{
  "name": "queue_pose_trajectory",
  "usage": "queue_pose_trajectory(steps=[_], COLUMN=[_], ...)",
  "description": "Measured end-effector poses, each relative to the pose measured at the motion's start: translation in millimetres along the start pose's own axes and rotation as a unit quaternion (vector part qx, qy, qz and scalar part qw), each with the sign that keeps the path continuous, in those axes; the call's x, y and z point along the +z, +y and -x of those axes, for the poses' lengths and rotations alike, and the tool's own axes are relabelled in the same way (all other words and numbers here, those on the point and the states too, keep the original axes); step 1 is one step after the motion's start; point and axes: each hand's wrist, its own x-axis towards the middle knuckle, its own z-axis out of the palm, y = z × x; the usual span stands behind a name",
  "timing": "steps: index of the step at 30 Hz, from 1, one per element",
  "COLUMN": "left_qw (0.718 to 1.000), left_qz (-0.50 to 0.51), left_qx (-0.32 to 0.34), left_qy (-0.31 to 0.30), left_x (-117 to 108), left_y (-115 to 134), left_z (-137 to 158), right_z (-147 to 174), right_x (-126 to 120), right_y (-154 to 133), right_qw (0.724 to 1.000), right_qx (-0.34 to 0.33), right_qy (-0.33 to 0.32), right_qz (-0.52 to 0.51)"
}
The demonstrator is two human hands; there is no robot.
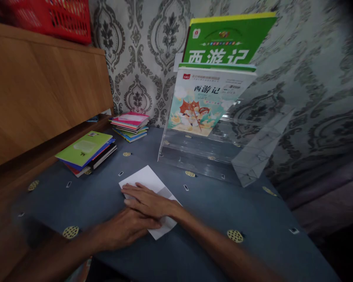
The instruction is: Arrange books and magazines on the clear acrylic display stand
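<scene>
A white sheet of paper (pixel 148 176) lies aslant on the dark blue-grey tabletop, with a crease or fold showing near its right side. Across its middle my right hand (pixel 147 200) rests flat, fingers stretched out toward the paper's left edge. My left hand (pixel 129 229) lies at the paper's lower left edge, its fingers extended to the right over the sheet. Part of the left hand and the middle of the paper are hidden beneath the right hand. Neither hand grips anything that I can see.
A clear acrylic book stand (pixel 200 160) holds a white-covered book (pixel 197 102) and a green book (pixel 223 43) behind it. Two book stacks, one with a green top (pixel 85 147) and one with a pink top (pixel 131 119), sit left. A red basket (pixel 64 19) tops the wooden cabinet (pixel 47 90).
</scene>
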Motion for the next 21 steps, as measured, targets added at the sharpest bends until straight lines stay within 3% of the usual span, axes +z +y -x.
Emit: queue_pose_trajectory(steps=[6,10,17,21], left_qw=[0.999,0.999,0.999,0.999], left_qz=[0.023,0.033,0.04,0.025], left_qx=[0.017,0.009,0.009,0.019], left_qy=[-0.014,-0.028,-0.03,-0.038], left_x=[-5,-7,-6,-7], left_y=[-1,-1,0,-2], left_z=[0,0,1,4], right_z=[-9,-1,34,59], right_x=[-11,-11,4,17], right_y=[34,46,42,40], right_qw=[0.98,0.962,0.943,0.939], right_qx=[0.097,0.146,0.188,0.167], right_qy=[0.055,0.093,0.113,0.148], right_qz=[0.163,0.213,0.248,0.26])
